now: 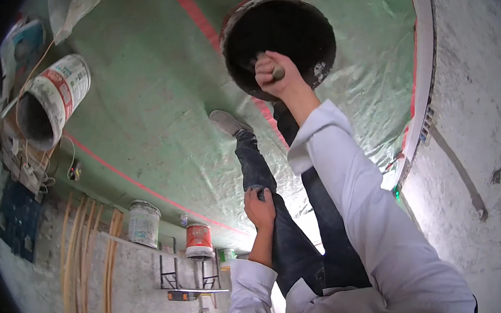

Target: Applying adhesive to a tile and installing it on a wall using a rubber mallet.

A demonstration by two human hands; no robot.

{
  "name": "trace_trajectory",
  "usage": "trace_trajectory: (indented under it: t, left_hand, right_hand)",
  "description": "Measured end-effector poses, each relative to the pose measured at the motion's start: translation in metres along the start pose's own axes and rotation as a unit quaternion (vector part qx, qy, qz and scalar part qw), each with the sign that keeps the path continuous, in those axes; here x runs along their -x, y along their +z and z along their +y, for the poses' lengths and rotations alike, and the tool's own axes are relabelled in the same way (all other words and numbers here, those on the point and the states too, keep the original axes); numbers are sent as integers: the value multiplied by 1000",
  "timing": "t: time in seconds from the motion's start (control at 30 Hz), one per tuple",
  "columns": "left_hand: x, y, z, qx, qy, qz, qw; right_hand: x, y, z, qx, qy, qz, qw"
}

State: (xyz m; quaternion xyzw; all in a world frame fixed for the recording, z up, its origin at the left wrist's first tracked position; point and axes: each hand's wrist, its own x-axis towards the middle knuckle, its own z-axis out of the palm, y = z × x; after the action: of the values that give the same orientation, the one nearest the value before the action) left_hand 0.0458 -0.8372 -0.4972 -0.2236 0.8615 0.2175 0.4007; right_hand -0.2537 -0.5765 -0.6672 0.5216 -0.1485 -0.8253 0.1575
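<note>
Large round bucket with a dark, near-black interior (322, 72), sitting on green plastic floor sheeting (158, 87) at upper centre of view, ahead of the person. Rim pale and crusted, a bit of reddish outer wall at upper left; whitish splatter inside at lower right. Depth and contents too dark to tell. Red stripe on the sheeting runs up to the bucket and shows again beyond it.

Right hand (282, 77) over the near part of the bucket's mouth, fist closed around a rounded, dull tan tool handle (278, 73); tool's working end unclear against the dark. Left hand (260, 207) at the left knee of the dark trousers (280, 239), fingers curled; can't tell if it holds anything. White-and-red bucket (72, 83) well apart, upper left, open end facing lower left.
</note>
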Motion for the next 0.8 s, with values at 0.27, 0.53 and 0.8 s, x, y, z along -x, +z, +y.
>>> trace_trajectory:
  t: [0.27,0.53,0.8]
  left_hand:
    - [-15,-1,-15,-14,12,-71,997]
    - [-25,-8,-21,-83,-7,-49,995]
    - [-24,-12,-34,-76,24,-62,995]
  right_hand:
    - [80,-20,-19,180,-38,108,977]
    - [182,-90,16,882,-338,96,314]
    - [168,-196,-21,910,-350,190,115]
